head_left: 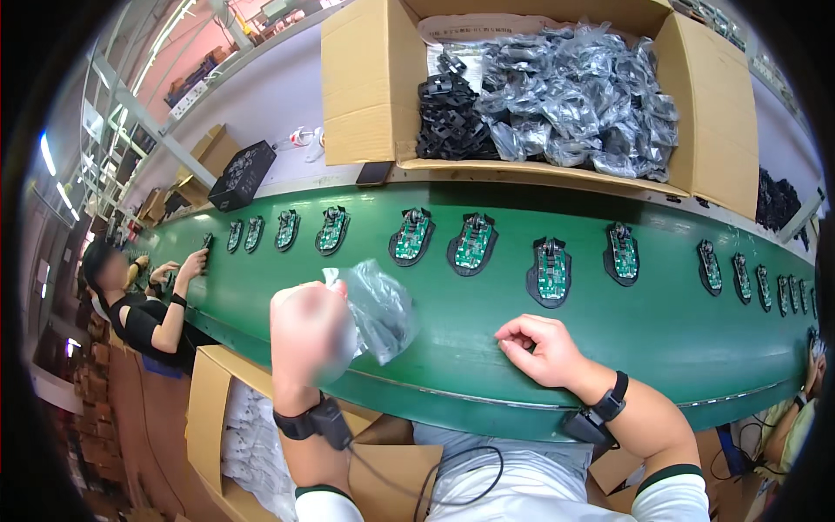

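Got the left hand [309, 331] bunched tight around a clear plastic bag [383, 315], which puffs out at that fist's 3 o'clock. The right hand [544, 351] is over the green worktop [661, 339], fingers loosely curled, can't tell if tips touch; a circuit board [551, 271] sits at its 12 o'clock.

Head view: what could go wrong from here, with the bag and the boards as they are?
1. The thin, crumpled bag hangs loosely from the left hand, so it might slip or snag.
2. A cable loops from the left wrist across the lap; it could catch if that arm reaches far.
3. A board lies uncovered just beyond the right hand; a careless sweep might knock it askew.
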{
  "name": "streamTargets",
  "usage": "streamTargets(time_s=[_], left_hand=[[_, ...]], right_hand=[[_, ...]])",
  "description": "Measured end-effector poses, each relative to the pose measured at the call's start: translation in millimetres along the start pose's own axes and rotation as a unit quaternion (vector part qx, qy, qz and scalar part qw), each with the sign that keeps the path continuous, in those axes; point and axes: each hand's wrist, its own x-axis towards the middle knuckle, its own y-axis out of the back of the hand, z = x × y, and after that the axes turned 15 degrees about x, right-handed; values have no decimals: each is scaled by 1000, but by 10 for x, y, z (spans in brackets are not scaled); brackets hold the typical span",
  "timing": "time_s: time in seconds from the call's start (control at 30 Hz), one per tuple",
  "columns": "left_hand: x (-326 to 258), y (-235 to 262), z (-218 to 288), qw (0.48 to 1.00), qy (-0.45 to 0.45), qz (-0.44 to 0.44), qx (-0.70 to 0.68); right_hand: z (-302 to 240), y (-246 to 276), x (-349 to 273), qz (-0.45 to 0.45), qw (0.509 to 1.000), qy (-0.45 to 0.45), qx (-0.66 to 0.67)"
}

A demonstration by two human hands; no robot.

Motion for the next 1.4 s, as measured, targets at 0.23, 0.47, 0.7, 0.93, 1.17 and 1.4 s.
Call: streamTargets(time_s=[0.23, 0.47, 0.7, 0.93, 1.17, 1.4], left_hand=[[-84, -42, -77, 999, -12, -31, -38], [-127, -783, 8, 957, 27, -162, -238], [-473, -1344, 47, 882, 50, -297, -363], [-472, -1398, -243, 935, 10, -203, -291], [-470, -1431, -240, 915, -42, -186, -356], [-438, -1409, -253, 901, 66, -211, -374]], right_hand=[[45, 78, 31, -12, 1000, -5, 6], [-269, 35, 23, 49, 956, 257, -135], [-99, 26, -17, -76, 971, 227, -21], [-275, -73, -62, -44, 990, 105, 80], [-129, -72, -126, 14, 987, -10, 160], [-324, -96, -30, 22, 974, 222, -32]])
